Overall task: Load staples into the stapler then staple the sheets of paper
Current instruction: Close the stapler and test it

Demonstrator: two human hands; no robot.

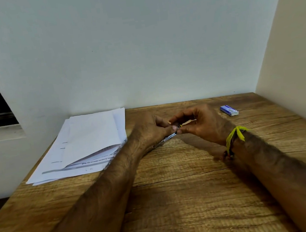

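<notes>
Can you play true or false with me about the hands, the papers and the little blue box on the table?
1. Both hands hold the stapler above the table. True: the left hand and the right hand both grip it.
2. The sheets of paper lie to the right of the hands. False: they lie to the left, by the wall.
3. The small blue box sits in the left hand. False: it lies on the wooden table, apart from the hands, at the far right.
4. A yellow thread is tied round the right wrist. True.
5. The stapler is clamped on the papers. False: it is held beside them, not on them.
</notes>
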